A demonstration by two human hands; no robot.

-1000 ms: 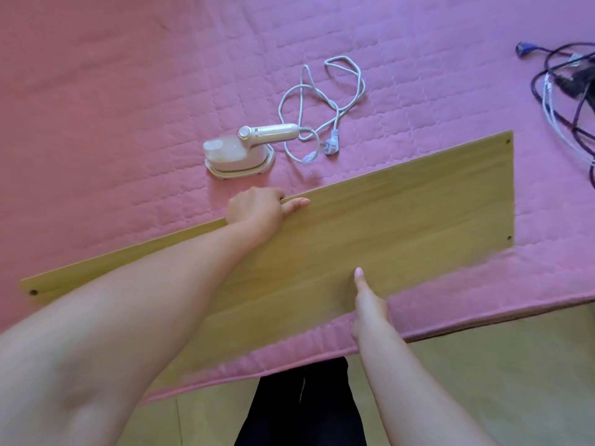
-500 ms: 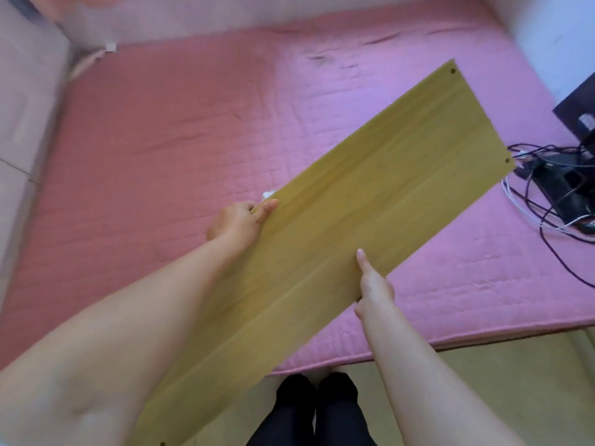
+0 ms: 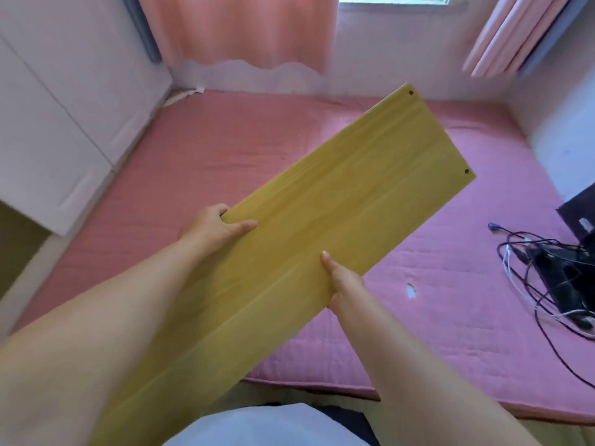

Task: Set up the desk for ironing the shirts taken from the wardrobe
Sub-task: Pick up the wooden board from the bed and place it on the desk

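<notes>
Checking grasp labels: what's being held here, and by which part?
A wooden board, held above the pink mat: left hand grips its far long edge, right hand its near long edge.

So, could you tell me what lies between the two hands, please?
Only the board's bare top lies between left hand and right hand, in the head view.

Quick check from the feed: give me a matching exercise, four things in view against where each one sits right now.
Things:
1. wooden board
2. cable tangle
3. curtain
4. white wardrobe

Places:
A. far wall, above the pink mat
B. on the mat's right side
C. held in both hands, left hand, right hand
D. along the left

Pairs: 1-C, 2-B, 3-A, 4-D
</notes>
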